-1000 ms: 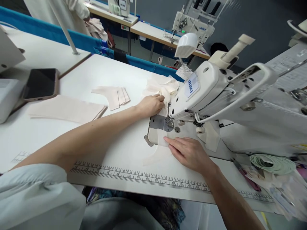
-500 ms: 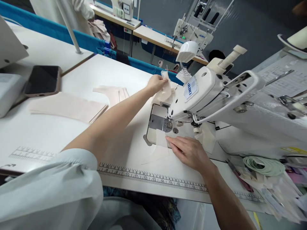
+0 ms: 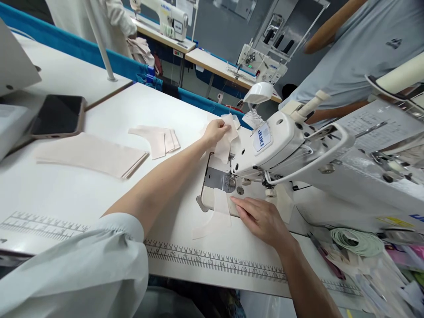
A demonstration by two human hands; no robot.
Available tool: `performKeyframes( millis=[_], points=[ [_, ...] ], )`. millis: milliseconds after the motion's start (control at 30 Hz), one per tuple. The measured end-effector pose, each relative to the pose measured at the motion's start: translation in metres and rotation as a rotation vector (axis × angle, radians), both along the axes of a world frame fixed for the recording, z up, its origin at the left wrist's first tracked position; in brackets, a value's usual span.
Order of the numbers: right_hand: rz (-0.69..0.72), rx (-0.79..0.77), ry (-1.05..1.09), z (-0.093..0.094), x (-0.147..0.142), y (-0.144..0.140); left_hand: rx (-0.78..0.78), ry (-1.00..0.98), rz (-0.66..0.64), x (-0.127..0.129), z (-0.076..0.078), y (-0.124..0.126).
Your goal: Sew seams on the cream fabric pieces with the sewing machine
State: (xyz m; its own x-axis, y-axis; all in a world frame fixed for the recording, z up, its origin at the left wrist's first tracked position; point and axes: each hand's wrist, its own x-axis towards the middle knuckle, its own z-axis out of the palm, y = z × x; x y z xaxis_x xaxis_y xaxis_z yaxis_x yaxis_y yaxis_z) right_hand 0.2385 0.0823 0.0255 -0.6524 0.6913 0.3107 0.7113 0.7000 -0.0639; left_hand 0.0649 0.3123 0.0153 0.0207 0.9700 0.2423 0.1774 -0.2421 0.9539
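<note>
Head view, left hand: The person's left hand point(image 3: 217, 131) pinches a limp, pale pink cloth point(image 3: 224, 148) between thumb and fingers. A second ago it was down beside the needle; now it is farther back, and the cloth hangs open from its fingertips instead of bunching.
Held cloth: It is behind the needle of the white sewing machine point(image 3: 281, 139), its lower end over the rear of the metal-plated bed.
Right hand: The right hand point(image 3: 260, 216) keeps its place, palm down, fingers extended and grasping nothing. Its index fingertip is just beside the pale front piece point(image 3: 221, 207); contact is unclear.
Front piece: It lies partly on the machine bed and partly on the table point(image 3: 180, 247), in front of the needle.
What the change means: The needle area now seems to separate the two cloths, leaving the front piece in easier view.
Left side of table: Two stacks of cut cloth point(image 3: 91, 154) and a phone point(image 3: 58, 115) rest there.
Upper right: A person in a grey-blue shirt point(image 3: 380, 53) has come into sight.
</note>
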Motion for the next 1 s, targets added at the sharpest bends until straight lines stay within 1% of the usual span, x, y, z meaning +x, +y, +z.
performKeyframes(
  millis=[367, 567, 767, 1000],
  points=[
    [-0.046, 0.007, 0.025, 0.0007, 0.0021, -0.0019, -0.08, -0.034, -0.094, 0.0005, -0.0043, -0.001],
    [-0.059, -0.009, 0.048, 0.0017, 0.0025, -0.0024, -0.081, -0.025, -0.095, 0.0019, -0.0054, -0.0019],
    [-0.058, 0.006, 0.065, 0.0042, 0.0018, -0.0034, -0.07, -0.007, -0.097, 0.005, -0.0063, -0.0076],
    [-0.04, 0.001, 0.08, 0.004, 0.0023, -0.0028, -0.065, 0.034, -0.059, 0.0075, -0.0071, -0.0092]
  ],
)
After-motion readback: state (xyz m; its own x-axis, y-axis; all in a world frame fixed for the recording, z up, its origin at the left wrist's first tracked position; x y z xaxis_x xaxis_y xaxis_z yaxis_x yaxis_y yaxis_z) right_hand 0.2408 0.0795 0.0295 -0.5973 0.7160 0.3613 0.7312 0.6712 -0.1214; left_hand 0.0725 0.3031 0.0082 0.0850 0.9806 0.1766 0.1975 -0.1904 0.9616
